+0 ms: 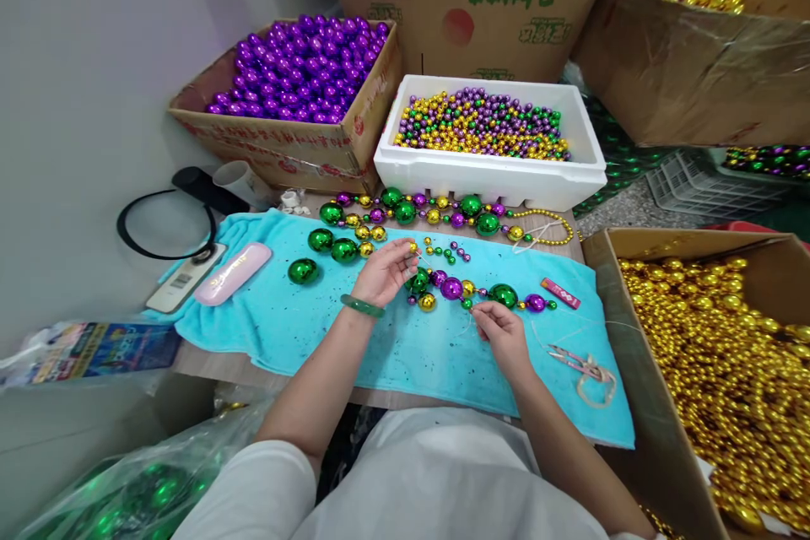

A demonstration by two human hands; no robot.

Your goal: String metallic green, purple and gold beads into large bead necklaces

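My left hand (385, 272), with a green bangle (362, 306) at its wrist, pinches a small gold bead (413, 247) between thumb and fingertips. My right hand (503, 336) is closed in a pinch by a thin white string (467, 323), just below a strand of beads. In that strand are a large purple bead (451, 288) and a large green bead (503, 296). A patterned gold bead (427, 302) lies below it. Loose small green beads (450, 255) sit between the hands and a finished-looking bead strand (406, 212). Everything rests on a turquoise towel (405, 354).
Thread snips (579, 363) and a pink packet (560, 293) lie at right. Left are a pink case (233, 274), phone (186, 278) and magnifier (165, 224). A foam box (490, 175) of mixed beads, a carton (272, 148) of purple beads and a carton (658, 380) of gold beads surround the towel.
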